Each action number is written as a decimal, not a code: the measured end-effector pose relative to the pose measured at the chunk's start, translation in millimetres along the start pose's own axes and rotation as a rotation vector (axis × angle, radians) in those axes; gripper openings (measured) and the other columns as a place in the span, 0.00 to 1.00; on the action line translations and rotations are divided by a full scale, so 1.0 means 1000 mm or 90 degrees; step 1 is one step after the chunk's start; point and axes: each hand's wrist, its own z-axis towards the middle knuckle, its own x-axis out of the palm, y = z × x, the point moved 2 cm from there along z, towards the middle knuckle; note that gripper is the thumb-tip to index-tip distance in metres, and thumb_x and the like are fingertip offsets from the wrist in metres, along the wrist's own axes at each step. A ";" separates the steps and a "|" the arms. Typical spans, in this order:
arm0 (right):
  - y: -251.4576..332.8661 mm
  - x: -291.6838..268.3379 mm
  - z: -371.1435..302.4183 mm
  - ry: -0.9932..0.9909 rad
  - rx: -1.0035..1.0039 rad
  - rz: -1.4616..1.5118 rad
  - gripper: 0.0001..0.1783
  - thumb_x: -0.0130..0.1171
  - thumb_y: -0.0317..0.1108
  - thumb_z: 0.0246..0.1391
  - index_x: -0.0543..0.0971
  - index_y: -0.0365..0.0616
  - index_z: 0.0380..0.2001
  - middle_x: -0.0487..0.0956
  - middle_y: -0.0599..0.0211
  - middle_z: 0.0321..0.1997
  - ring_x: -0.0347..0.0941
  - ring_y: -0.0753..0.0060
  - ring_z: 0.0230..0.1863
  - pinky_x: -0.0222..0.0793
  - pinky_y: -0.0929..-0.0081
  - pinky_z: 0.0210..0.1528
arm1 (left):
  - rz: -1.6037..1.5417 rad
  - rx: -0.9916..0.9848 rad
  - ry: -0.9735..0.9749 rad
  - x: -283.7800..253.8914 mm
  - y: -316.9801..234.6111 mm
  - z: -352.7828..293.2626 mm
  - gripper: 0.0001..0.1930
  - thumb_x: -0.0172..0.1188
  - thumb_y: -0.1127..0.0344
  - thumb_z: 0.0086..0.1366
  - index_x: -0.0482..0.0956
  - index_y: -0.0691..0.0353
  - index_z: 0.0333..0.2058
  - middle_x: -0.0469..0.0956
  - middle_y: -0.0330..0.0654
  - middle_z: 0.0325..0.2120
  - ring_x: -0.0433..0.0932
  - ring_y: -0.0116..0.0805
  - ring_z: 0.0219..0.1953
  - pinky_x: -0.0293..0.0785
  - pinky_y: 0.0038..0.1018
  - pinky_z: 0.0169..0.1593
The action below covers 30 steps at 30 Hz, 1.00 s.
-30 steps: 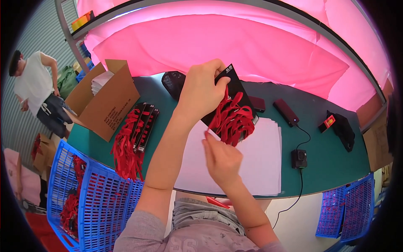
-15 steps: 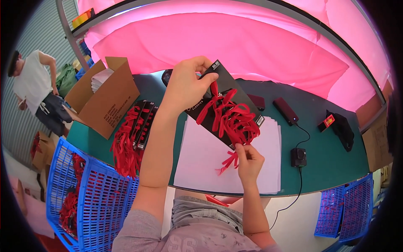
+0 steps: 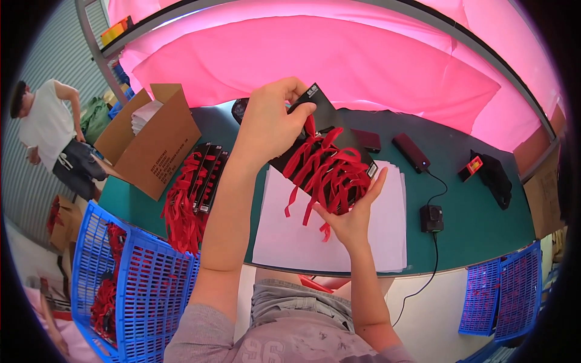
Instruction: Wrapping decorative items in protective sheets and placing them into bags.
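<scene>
My left hand [image 3: 269, 124] grips the top corner of a black card [image 3: 327, 130] wound with red ribbons [image 3: 327, 172] and holds it tilted above the table. Under the card's lower end my right hand [image 3: 351, 212] lies palm up with spread fingers, cupping the hanging ribbon loops. Loose ribbon ends dangle past that palm. Below both hands a stack of white paper sheets [image 3: 290, 239] rests on the green table [image 3: 478, 230].
A pile of more ribbon cards [image 3: 193, 187] lies left of the paper, beside an open cardboard box [image 3: 151, 142]. Blue plastic baskets [image 3: 130, 284] stand at lower left and lower right [image 3: 496, 296]. Small black devices and a cable [image 3: 431, 218] sit on the right. A person [image 3: 51, 136] stands far left.
My left hand has raised and turned the card upward. My right hand let go of the ribbon end it pinched and moved up beneath the card, palm open.
</scene>
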 end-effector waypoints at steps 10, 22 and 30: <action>-0.022 0.014 -0.032 -0.070 0.029 0.043 0.67 0.77 0.38 0.31 0.41 0.38 0.67 0.54 0.46 0.65 0.49 0.46 0.68 0.45 0.57 0.68 | 0.227 0.188 -0.074 0.003 -0.052 -0.004 0.05 0.57 0.79 0.52 0.75 0.70 0.30 0.77 0.44 0.20 0.70 0.33 0.17 0.67 0.26 0.25; 0.026 0.035 -0.013 -0.186 -0.173 -0.154 0.63 0.76 0.35 0.32 0.44 0.37 0.66 0.40 0.46 0.70 0.42 0.47 0.70 0.46 0.59 0.68 | 0.309 0.183 -0.108 0.016 -0.072 -0.005 0.04 0.57 0.78 0.52 0.74 0.70 0.29 0.76 0.45 0.18 0.68 0.36 0.16 0.67 0.28 0.25; -0.009 -0.002 0.019 -0.018 -0.028 0.099 0.63 0.71 0.27 0.35 0.39 0.44 0.69 0.50 0.46 0.68 0.54 0.49 0.66 0.56 0.59 0.64 | 0.199 0.169 -0.058 0.009 -0.063 -0.002 0.04 0.57 0.78 0.52 0.75 0.70 0.28 0.76 0.44 0.18 0.69 0.35 0.17 0.67 0.26 0.25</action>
